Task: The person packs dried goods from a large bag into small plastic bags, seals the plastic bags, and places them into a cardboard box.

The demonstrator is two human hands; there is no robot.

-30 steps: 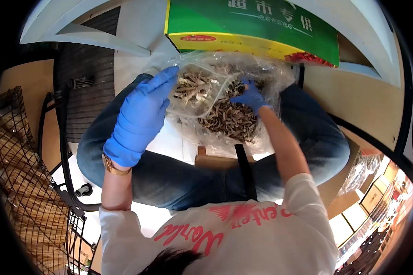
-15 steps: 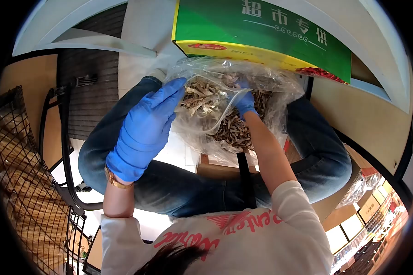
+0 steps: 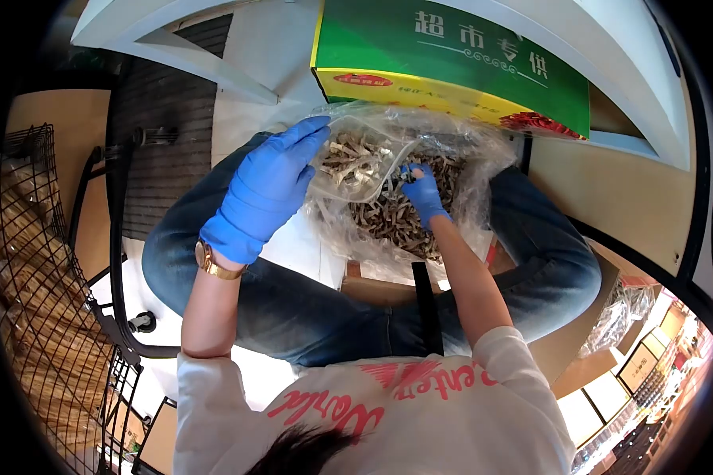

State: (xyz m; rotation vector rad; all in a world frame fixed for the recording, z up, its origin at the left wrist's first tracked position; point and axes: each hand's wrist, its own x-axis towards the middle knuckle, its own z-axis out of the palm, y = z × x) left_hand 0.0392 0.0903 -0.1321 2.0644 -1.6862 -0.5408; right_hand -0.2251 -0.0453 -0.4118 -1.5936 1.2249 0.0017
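Observation:
My left hand [image 3: 268, 186], in a blue glove, has its fingers closed on the edge of a clear zip bag [image 3: 362, 195]. Pale dried strips lie inside that bag. Below and to the right, a large clear plastic liner [image 3: 483, 218] holds a heap of brown dried strips [image 3: 396, 226]. My right hand [image 3: 424, 192], also gloved in blue, is over the heap beside the zip bag's mouth. Its fingers are bent round some of the strips, and its fingertips are partly hidden among them.
A green and yellow box [image 3: 451, 59] stands beyond the liner. Brown cardboard [image 3: 380, 293] shows under the liner. On the left are a black wire basket [image 3: 47, 317] and a cart frame with a caster [image 3: 142, 321]. White curved table legs [image 3: 190, 59] frame the top.
My right hand reached deeper into the heap half a second ago and has since come back towards me. My left hand keeps its place at the zip bag's edge.

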